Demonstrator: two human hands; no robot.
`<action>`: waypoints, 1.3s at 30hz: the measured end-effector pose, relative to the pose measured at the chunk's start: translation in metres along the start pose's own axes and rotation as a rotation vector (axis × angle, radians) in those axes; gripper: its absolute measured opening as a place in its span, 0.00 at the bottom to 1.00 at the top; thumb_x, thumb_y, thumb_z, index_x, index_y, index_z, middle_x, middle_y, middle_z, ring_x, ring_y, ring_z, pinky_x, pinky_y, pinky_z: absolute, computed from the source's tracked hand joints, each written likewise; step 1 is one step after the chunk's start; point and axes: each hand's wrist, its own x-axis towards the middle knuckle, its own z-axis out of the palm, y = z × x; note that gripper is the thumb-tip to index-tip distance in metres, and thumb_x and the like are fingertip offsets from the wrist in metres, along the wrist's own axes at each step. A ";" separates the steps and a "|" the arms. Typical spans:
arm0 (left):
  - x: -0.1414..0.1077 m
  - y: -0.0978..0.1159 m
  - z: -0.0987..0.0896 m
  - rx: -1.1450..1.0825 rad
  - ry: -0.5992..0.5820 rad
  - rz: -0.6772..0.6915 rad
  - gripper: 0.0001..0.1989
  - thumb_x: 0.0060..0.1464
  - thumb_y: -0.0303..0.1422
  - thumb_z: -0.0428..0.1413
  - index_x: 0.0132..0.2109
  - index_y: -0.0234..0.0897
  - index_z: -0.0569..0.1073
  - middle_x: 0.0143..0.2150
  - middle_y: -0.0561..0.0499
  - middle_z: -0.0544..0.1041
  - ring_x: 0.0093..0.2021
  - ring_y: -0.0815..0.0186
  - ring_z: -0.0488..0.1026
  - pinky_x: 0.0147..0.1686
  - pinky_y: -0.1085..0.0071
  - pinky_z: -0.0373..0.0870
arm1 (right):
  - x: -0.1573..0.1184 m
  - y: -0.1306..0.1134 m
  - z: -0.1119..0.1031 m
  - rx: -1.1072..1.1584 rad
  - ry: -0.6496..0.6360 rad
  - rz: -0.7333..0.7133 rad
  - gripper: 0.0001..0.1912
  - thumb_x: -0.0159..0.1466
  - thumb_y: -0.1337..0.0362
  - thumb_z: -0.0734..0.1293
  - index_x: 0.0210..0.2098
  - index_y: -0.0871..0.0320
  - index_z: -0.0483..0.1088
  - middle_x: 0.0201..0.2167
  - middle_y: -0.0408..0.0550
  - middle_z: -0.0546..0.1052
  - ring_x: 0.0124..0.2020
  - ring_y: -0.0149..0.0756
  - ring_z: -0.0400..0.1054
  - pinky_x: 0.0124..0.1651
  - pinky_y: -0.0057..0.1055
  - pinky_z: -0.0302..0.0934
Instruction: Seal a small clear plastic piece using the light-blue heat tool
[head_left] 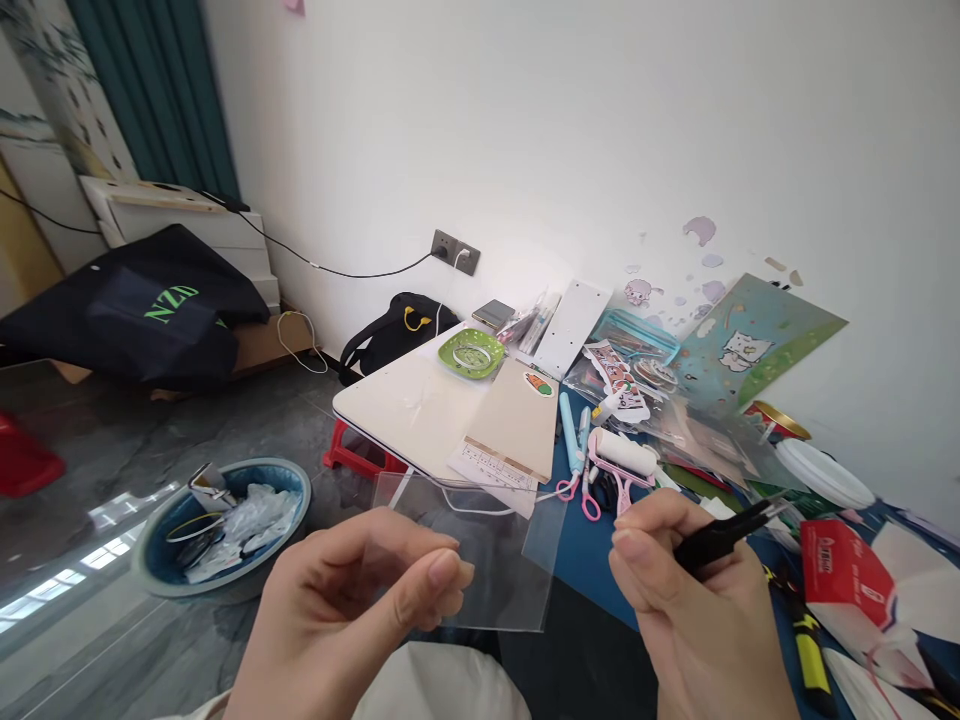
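Low in the head view, my left hand (360, 605) is closed, with its thumb and fingertips pinched together; anything between them is too small or clear to make out. To its right, my right hand (697, 610) grips black tweezers (716, 538), their metal tips pointing up and to the right. Its thumb and index fingertip are also close together, and I cannot see whether something thin is between them. A clear sheet (480, 575) lies behind and between both hands, near the table's front edge. The two hands are apart.
On the white table (397, 400) are a green dish (471, 353) and a beige board (517, 415). Scissors (574, 445), a pink-handled roller (622, 455) and a red box (844, 570) crowd the blue surface at right. A blue basin (296, 500) stands on the floor at left.
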 end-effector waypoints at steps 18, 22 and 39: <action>0.010 -0.008 0.008 -0.153 -0.124 -0.191 0.09 0.44 0.37 0.66 0.24 0.37 0.76 0.19 0.54 0.76 0.19 0.74 0.70 0.20 0.82 0.66 | -0.006 0.040 -0.035 -0.553 0.046 0.015 0.21 0.58 0.49 0.67 0.18 0.57 0.65 0.16 0.38 0.54 0.19 0.27 0.46 0.23 0.28 0.46; 0.005 -0.005 0.015 -0.100 -0.181 -0.198 0.10 0.45 0.37 0.65 0.25 0.35 0.76 0.21 0.52 0.77 0.21 0.71 0.72 0.21 0.79 0.68 | -0.023 0.022 -0.008 -0.257 -0.135 0.086 0.19 0.56 0.48 0.68 0.32 0.58 0.77 0.26 0.48 0.76 0.16 0.23 0.46 0.19 0.27 0.43; 0.007 -0.016 -0.002 -0.501 -0.680 0.347 0.40 0.43 0.42 0.66 0.63 0.48 0.61 0.66 0.42 0.60 0.66 0.46 0.53 0.58 0.52 0.60 | -0.076 0.018 0.039 0.345 0.038 0.292 0.14 0.50 0.56 0.76 0.25 0.61 0.74 0.17 0.45 0.73 0.13 0.18 0.39 0.17 0.24 0.36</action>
